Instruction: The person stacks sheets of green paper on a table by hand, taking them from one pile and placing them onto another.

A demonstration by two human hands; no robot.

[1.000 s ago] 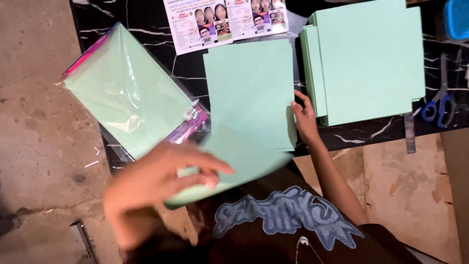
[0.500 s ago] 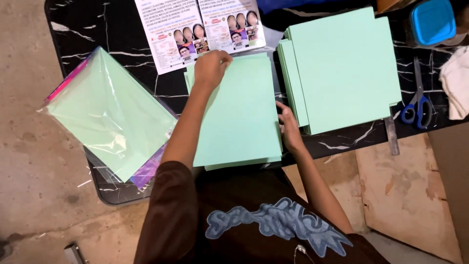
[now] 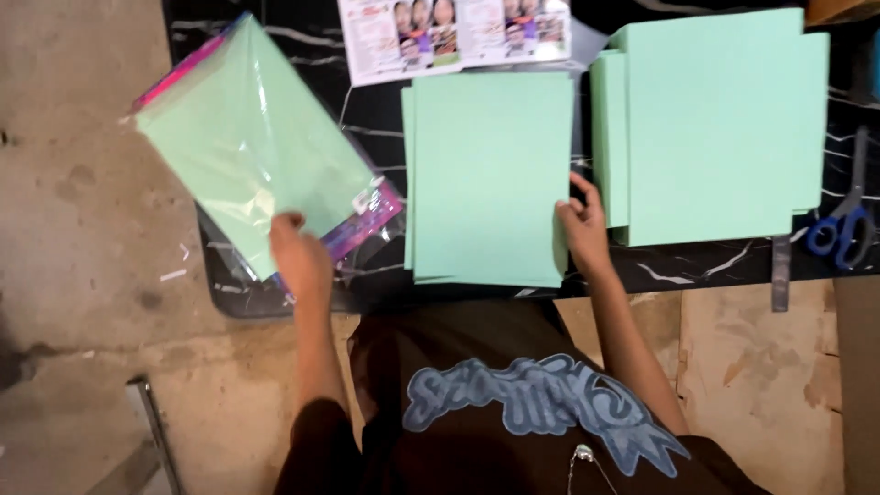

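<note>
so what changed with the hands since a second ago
The left hand left the top of the middle green paper stack, swung left and now touches the near corner of the plastic pack of green paper. A second ago it was laying a sheet onto that stack. The right hand stayed on the stack's right edge. The larger green stack, flyers and scissors stayed put.

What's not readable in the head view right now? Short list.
- Left hand fingertips: hidden under the clear packet of green paper.
- Sheet count in the middle green stack: edges too fine.
- Blue-handled scissors: cut off by the right frame edge.
- Printed leaflet: top cropped.
</note>
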